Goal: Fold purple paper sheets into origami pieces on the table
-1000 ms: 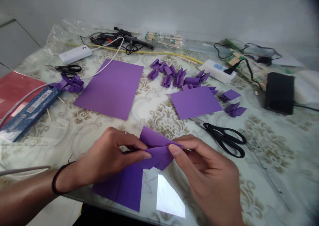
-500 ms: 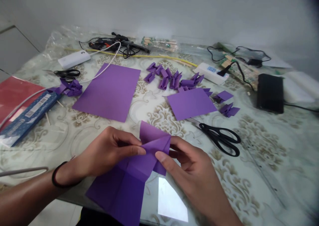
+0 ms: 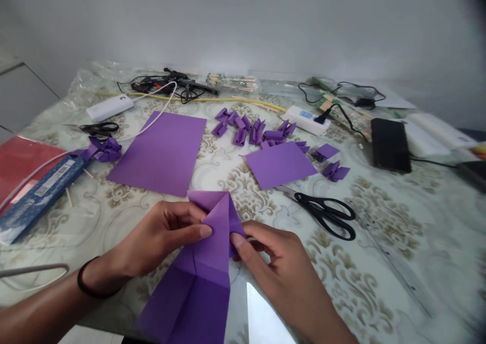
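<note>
A creased sheet of purple paper (image 3: pixel 207 273) hangs between my two hands over the table's near edge, its upper part folded to a point. My left hand (image 3: pixel 167 238) pinches the paper's left side, thumb in front and fingers behind. On the right side, my right hand (image 3: pixel 275 263) grips a folded flap between thumb and fingers. Beyond them lie a large flat purple sheet (image 3: pixel 163 152) and a smaller purple rectangle (image 3: pixel 281 164). Black-handled scissors (image 3: pixel 326 210) rest to the right of my right hand.
Several folded purple paper pieces (image 3: pixel 256 131) are clustered behind the rectangle. A white power strip (image 3: pixel 307 120), a black phone (image 3: pixel 391 145) and a clear ruler (image 3: pixel 395 268) lie to the right. At left are a blue packet (image 3: pixel 41 195), a white power bank (image 3: pixel 110 108) and smaller scissors (image 3: pixel 99 129).
The paper has been turned more upright, and its folded point now faces away from me. My right hand has shifted lower on the flap. The view has tilted up slightly.
</note>
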The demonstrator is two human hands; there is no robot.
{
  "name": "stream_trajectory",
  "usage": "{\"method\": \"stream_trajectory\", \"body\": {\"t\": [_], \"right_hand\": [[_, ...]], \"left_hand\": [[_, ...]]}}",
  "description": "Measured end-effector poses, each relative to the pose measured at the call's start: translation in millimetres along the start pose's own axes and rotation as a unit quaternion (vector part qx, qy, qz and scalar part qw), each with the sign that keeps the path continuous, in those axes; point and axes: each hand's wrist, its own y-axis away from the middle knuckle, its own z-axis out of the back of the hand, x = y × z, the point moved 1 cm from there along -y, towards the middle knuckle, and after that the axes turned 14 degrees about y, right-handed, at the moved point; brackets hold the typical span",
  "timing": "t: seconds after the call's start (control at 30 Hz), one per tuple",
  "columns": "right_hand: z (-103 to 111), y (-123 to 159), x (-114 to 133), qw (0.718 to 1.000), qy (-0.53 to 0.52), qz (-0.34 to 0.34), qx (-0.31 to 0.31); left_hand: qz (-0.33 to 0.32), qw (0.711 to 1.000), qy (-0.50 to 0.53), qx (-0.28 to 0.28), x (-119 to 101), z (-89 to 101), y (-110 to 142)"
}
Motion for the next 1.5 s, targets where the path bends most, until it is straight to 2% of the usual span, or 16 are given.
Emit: {"method": "stream_trajectory", "body": {"t": [0.13, 0.27, 0.37, 0.5, 0.57, 0.67, 0.77, 0.83, 0.97, 1.1, 1.2, 1.27, 1.4, 1.5], "right_hand": [[-2, 1, -3, 0.997, -0.066, -0.047, 0.012], [-6, 1, -8, 0.980, -0.162, -0.109, 0.022], [-7, 0, -8, 0.972, -0.202, -0.123, 0.005], [-6, -2, -9, 0.980, -0.161, -0.106, -0.045], [-5, -2, -11, 0.985, -0.133, -0.085, -0.067], [-2, -2, -12, 0.990, -0.086, -0.055, -0.093], [1, -1, -12, 0.993, -0.061, -0.026, -0.097], [3, 0, -12, 0.993, -0.066, -0.002, -0.095], [5, 0, -10, 0.994, -0.059, 0.036, -0.089], [10, -1, -8, 0.994, -0.052, 0.037, -0.086], [15, -1, -8, 0.995, -0.038, 0.027, -0.084], [20, 1, -10, 0.996, -0.017, 0.038, -0.081], [33, 4, -13, 0.995, -0.012, 0.068, -0.078], [42, 4, -16, 0.995, -0.046, 0.076, -0.051]], "left_hand": [[-0.028, 0.998, 0.039, 0.029, 3, 0.4, 1], [-0.070, 0.995, 0.043, 0.054, 5, -1.4, -1], [-0.094, 0.994, -0.009, 0.052, 7, -1.4, -1], [-0.146, 0.982, -0.117, 0.008, 9, 2.4, 2], [-0.213, 0.955, -0.206, -0.003, 7, 4.4, 5], [-0.313, 0.869, -0.384, 0.010, 1, 4.7, 9], [-0.340, 0.783, -0.520, 0.029, -5, 3.3, 12], [-0.347, 0.761, -0.547, 0.037, -6, 2.8, 13], [-0.346, 0.762, -0.544, 0.059, -7, 5.4, 15], [-0.331, 0.759, -0.547, 0.127, -6, 10.4, 20], [-0.301, 0.780, -0.528, 0.148, -7, 15.5, 22], [-0.284, 0.803, -0.503, 0.146, -10, 19.1, 22], [-0.326, 0.845, -0.406, 0.124, -16, 20.0, 23], [-0.349, 0.867, -0.349, 0.070, -17, 10.6, 25]]}}
